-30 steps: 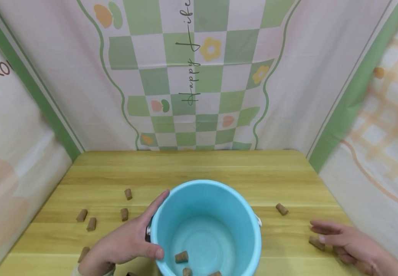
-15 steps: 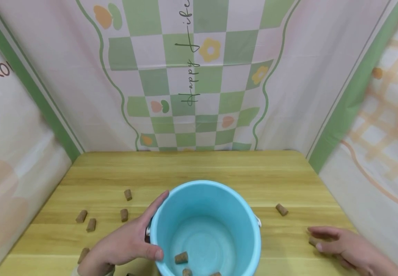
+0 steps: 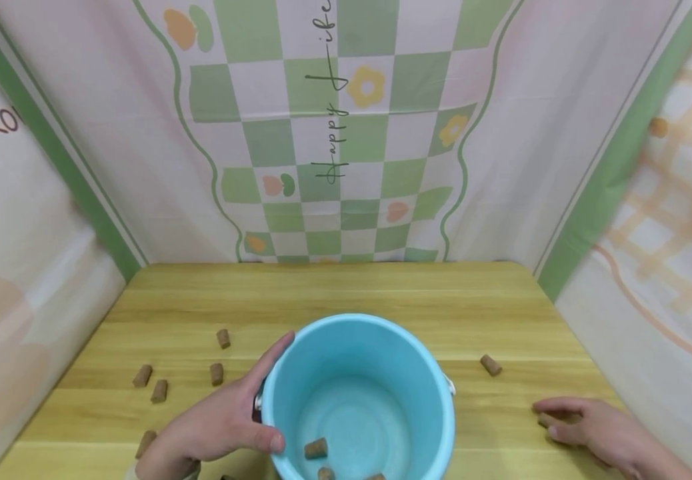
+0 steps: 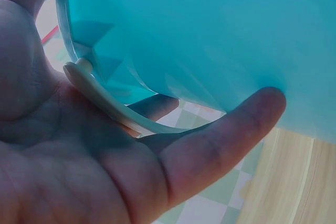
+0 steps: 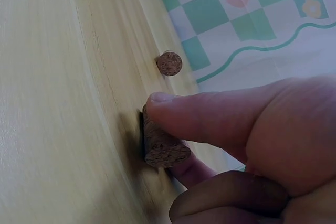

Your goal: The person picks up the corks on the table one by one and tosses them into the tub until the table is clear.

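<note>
A light blue bucket (image 3: 355,353) stands on the wooden table, three corks (image 3: 316,448) showing at its bottom. My left hand (image 3: 217,417) grips its left side, thumb at the rim and fingers spread along the outer wall. In the left wrist view, the white bucket handle (image 4: 113,103) crosses the palm. To the right of the bucket, my right hand (image 3: 610,433) is low over the table, pinching a cork (image 5: 165,148) between thumb and fingers. In the head view that cork is mostly hidden by the hand.
Another cork (image 3: 491,365) lies between the bucket and my right hand, farther back. Several corks (image 3: 217,374) are scattered on the left of the table (image 3: 346,287). Printed curtains (image 3: 358,147) hang behind and on both sides.
My right hand has shifted slightly left, and its thumb and index finger have closed around the cork on the table. The left hand and the bucket have stayed in place.
</note>
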{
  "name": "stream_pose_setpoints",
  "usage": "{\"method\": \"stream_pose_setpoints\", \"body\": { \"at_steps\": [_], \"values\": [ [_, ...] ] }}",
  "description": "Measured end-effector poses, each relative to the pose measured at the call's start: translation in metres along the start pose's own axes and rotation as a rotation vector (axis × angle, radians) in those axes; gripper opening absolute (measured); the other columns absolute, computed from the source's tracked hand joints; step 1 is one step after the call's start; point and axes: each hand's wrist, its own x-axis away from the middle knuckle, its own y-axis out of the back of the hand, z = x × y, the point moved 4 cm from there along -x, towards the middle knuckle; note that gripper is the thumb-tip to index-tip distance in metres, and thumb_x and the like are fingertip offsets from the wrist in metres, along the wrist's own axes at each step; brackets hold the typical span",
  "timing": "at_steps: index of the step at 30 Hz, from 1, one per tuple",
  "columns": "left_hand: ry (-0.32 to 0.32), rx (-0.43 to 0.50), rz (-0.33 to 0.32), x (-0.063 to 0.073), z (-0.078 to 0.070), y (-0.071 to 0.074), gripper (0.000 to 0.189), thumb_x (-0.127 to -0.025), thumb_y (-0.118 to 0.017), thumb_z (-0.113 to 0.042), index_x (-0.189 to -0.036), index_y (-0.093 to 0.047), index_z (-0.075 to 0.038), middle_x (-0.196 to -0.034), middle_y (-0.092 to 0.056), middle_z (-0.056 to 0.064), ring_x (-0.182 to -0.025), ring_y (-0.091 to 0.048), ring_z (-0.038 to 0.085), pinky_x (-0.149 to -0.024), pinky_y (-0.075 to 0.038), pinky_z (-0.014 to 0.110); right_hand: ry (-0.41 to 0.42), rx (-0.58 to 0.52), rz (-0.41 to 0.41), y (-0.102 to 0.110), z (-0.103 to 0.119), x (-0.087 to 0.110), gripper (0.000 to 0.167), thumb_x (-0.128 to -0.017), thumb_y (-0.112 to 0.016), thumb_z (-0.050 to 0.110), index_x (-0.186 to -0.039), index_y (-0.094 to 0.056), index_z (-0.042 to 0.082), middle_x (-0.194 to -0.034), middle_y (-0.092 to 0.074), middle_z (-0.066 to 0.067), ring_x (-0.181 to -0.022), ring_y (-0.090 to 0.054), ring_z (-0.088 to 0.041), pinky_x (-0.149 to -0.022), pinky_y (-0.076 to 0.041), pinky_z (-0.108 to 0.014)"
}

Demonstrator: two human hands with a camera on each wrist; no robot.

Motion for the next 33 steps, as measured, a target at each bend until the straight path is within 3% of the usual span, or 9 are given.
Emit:
{"method": "stream_pose_setpoints", "body": {
  "at_steps": [10,21,22,25,28,29,33],
  "values": [
    [0.017,0.02,-0.005,0.001,0.0,-0.001,0.109,-0.087,-0.079,-0.039,-0.159,0.002,-0.04,-0.157,-0.026,0.013,-0.129,-0.045,0.038,-0.092,-0.051,0.04,-0.009,0.062,-0.067,0.002,-0.004,-0.004,0.055,-0.089,-0.072,0.043,-0.133,-0.064,0.01,-0.137,-0.053,-0.028,-0.126,-0.039,-0.057,-0.088,-0.037,-0.07],
    [0.028,0.026,0.002,0.0,0.0,-0.002,0.108,-0.087,-0.079,-0.04,-0.159,0.002,-0.042,-0.157,-0.026,0.011,-0.129,-0.045,0.037,-0.092,-0.051,0.041,-0.071,-0.164,-0.046,0.001,-0.011,-0.005,0.061,-0.088,-0.075,0.036,-0.135,-0.06,0.002,-0.136,-0.054,-0.025,-0.123,-0.048,-0.046,-0.088,-0.046,-0.05],
    [0.02,0.021,0.002,0.0,0.0,-0.002,0.108,-0.087,-0.079,-0.04,-0.159,0.003,-0.041,-0.157,-0.026,0.012,-0.129,-0.045,0.038,-0.092,-0.051,0.041,-0.078,-0.178,-0.044,0.001,-0.011,-0.005,0.06,-0.088,-0.075,0.036,-0.135,-0.06,0.002,-0.136,-0.055,-0.025,-0.121,-0.051,-0.042,-0.086,-0.047,-0.046],
    [0.006,0.009,0.001,0.0,0.0,-0.001,0.108,-0.087,-0.078,-0.039,-0.159,0.003,-0.04,-0.157,-0.027,0.013,-0.128,-0.046,0.039,-0.091,-0.051,0.04,-0.085,-0.25,-0.021,0.0,-0.013,-0.005,0.058,-0.09,-0.074,0.032,-0.136,-0.058,0.0,-0.131,-0.057,-0.025,-0.083,-0.062,-0.025,-0.064,-0.051,-0.034],
    [-0.01,0.0,0.002,-0.001,0.0,-0.001,0.108,-0.088,-0.078,-0.038,-0.159,0.003,-0.039,-0.156,-0.027,0.015,-0.128,-0.046,0.04,-0.091,-0.052,0.04,-0.078,-0.323,-0.004,-0.001,-0.014,-0.004,0.056,-0.092,-0.073,0.027,-0.137,-0.056,-0.002,-0.127,-0.06,-0.022,-0.052,-0.045,-0.013,-0.047,-0.045,-0.028],
    [-0.01,0.003,0.003,-0.001,0.001,-0.001,0.108,-0.088,-0.078,-0.038,-0.159,0.003,-0.039,-0.156,-0.027,0.014,-0.128,-0.046,0.041,-0.091,-0.052,0.04,-0.071,-0.34,-0.002,-0.001,-0.014,-0.004,0.056,-0.092,-0.072,0.026,-0.137,-0.055,-0.003,-0.125,-0.061,-0.02,-0.046,-0.038,-0.012,-0.042,-0.043,-0.028],
    [-0.011,0.004,0.003,-0.001,0.002,0.0,0.107,-0.088,-0.078,-0.037,-0.159,0.003,-0.039,-0.156,-0.026,0.015,-0.128,-0.045,0.041,-0.091,-0.052,0.04,-0.04,-0.358,-0.016,0.0,-0.013,-0.006,0.055,-0.093,-0.071,0.024,-0.136,-0.054,-0.006,-0.123,-0.064,-0.019,-0.044,-0.038,-0.009,-0.041,-0.043,-0.027]
  ]
}}
